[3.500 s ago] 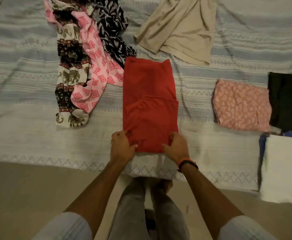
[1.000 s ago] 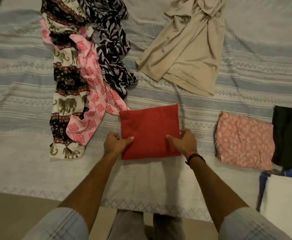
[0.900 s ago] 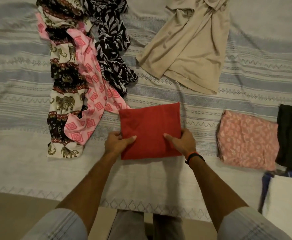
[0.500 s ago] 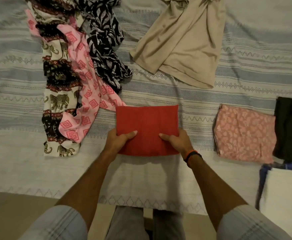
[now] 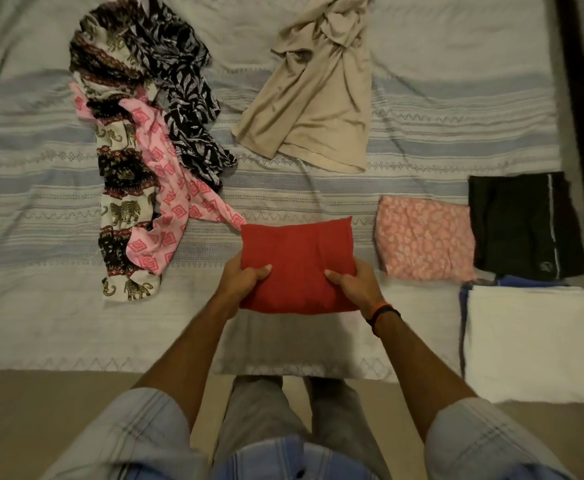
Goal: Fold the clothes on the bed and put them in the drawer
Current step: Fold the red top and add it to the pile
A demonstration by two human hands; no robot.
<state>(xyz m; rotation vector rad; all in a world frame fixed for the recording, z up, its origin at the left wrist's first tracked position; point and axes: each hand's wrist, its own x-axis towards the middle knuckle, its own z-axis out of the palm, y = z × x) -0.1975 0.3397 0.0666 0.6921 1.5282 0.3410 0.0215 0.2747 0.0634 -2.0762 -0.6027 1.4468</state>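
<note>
A bed covered w/ a grey-and-blue striped woven bedspread point(image 5: 422, 157) fills the view, its near edge running just above the person's knees. Both hands clamp a red cloth garment folded to a compact rectangle point(image 5: 297, 258): left hand point(image 5: 245, 277) on its near-left corner, right hand point(image 5: 353, 284) on its near-right, thumbs pressed on top, fingers tucked underneath. The bundle's near edge looks raised off the spread, prob. so the folds stay together when it's carried; whether the far edge is lifted too can't be told.

Right of the grip sit the finished pieces, likely staged there to keep them apart from the unfolded lot: a folded pink patterned cloth point(image 5: 425, 240) just beside the right hand, a folded black garment w/ a white side stripe point(image 5: 526, 223) beyond it, and a folded white cloth point(image 5: 529, 344) atop a blue one, nearer the person.

Left of and beyond the grip lie the pieces not yet folded: a tangled heap of elephant-print, pink diamond-print and black leaf-print fabrics point(image 5: 145, 143), and, straight beyond the hands, a crumpled beige top point(image 5: 315, 98). No drawer in view.
</note>
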